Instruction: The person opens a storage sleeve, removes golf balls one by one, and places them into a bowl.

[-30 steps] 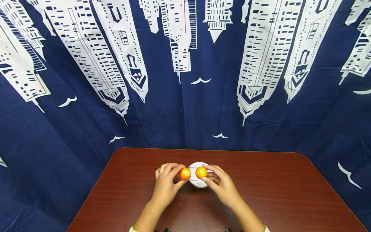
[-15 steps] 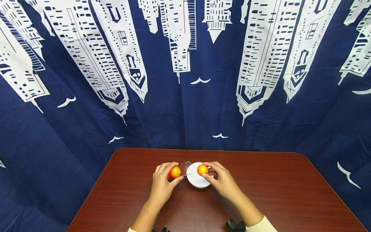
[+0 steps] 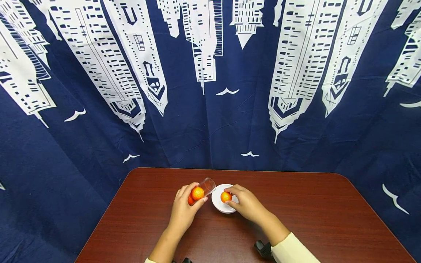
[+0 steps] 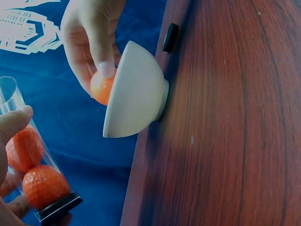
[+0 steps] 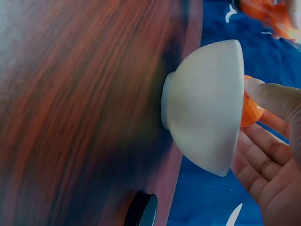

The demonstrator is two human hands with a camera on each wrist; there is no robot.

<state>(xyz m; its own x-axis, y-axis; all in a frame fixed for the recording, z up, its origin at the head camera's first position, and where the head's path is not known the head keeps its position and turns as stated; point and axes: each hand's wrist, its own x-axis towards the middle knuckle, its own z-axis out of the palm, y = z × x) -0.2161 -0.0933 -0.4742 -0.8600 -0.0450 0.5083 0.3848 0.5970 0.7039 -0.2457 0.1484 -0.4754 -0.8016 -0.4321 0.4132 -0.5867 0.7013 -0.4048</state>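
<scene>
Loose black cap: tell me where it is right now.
Both wrist views show the black cap on the table, on the person's right side of the white bowl; I cannot make it out in the head view.

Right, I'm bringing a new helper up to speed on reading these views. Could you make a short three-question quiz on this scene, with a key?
1. How many orange balls are in the clear tube that the left hand holds?

2. Which describes the white bowl?
A. It stands mouth down.
B. It lies on its side.
C. It stands mouth up.

3. Fill in the blank: the right hand pinches a third ball at the bowl, while the loose black cap lies on the ____.

Key: 1. Two. 2. C. 3. Table.
</scene>
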